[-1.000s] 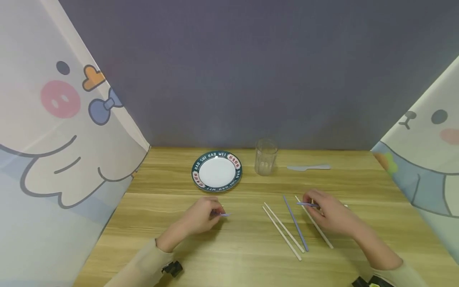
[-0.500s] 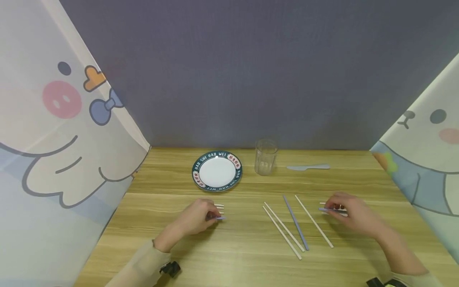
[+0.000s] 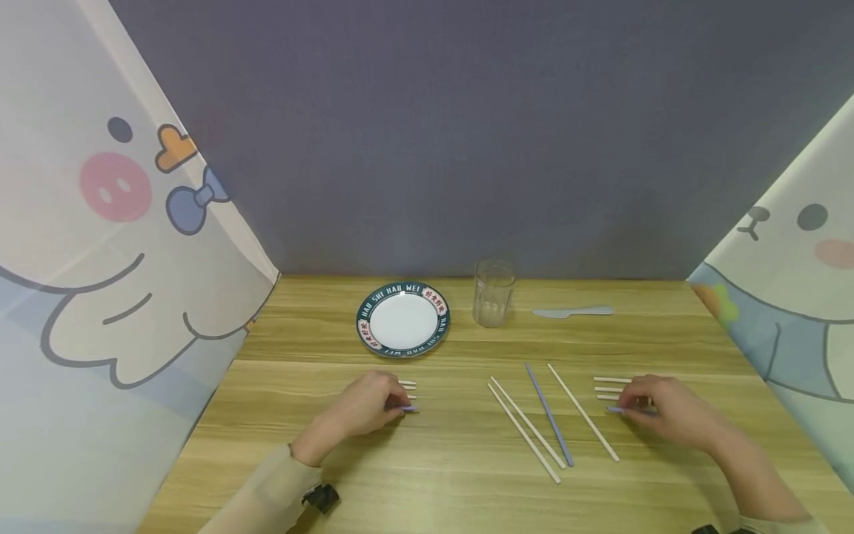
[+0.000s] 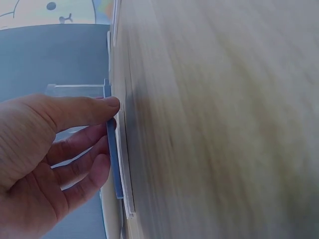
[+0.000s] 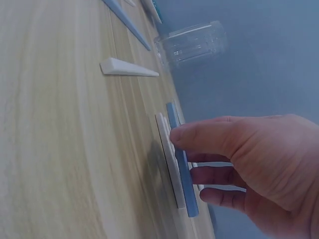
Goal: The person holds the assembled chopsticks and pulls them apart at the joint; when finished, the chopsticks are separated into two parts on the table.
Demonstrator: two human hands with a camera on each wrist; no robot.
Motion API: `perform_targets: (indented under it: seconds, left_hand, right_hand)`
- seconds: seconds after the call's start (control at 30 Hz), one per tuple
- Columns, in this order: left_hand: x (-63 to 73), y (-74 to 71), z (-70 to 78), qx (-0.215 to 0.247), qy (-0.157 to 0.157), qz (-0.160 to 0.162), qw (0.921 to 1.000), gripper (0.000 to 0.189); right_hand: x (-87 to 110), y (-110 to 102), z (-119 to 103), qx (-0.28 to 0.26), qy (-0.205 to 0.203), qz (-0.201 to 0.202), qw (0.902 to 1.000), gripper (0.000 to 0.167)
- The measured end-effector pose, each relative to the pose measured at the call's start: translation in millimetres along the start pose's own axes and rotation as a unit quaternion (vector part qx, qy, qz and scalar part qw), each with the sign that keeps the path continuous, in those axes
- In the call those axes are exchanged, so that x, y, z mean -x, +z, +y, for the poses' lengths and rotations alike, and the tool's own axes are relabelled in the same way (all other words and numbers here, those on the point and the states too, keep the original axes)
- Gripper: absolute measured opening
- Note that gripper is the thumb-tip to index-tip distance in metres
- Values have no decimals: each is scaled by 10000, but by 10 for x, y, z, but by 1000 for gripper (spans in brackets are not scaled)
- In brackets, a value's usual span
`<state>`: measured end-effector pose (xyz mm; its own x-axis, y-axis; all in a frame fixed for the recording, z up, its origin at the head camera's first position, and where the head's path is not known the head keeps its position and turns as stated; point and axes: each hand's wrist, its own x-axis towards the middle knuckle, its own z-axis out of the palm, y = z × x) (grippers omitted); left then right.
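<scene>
To the near left of the glass tumbler (image 3: pixel 494 293), I see the left hand (image 3: pixel 363 404) with its grip closed on a blue stick (image 4: pixel 115 169). On the tumbler's near right, the right hand (image 3: pixel 674 411) pinches a second blue stick (image 5: pixel 184 174) between thumb and fingertips. Each is low over the bench (image 3: pixel 427 482), with white sticks (image 3: pixel 612 380) close alongside. I'd guess both blue ones are light, stiff and smooth, apt to twist if nipped at an end; a gentle mid-length pinch should suit.
</scene>
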<state>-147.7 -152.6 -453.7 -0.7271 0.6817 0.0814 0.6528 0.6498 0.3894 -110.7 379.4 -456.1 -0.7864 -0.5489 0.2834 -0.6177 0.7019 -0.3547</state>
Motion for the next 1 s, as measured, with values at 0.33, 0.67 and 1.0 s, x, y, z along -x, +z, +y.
perform_targets:
  seconds: [0.33, 0.67, 1.0]
  left_hand:
    - [-70, 72, -37, 2, -34, -49, 10000, 8]
    - [-119, 38, -7, 160, -239, -198, 9994, 10]
    - [-118, 36, -22, 194, -288, -153, 9993, 10]
  right_hand:
    - [40, 24, 20, -136, 66, -187, 9997, 29]
    - [67, 81, 77, -354, -4, -203, 9992, 31]
    - [61, 96, 88, -257, -104, -82, 9996, 32]
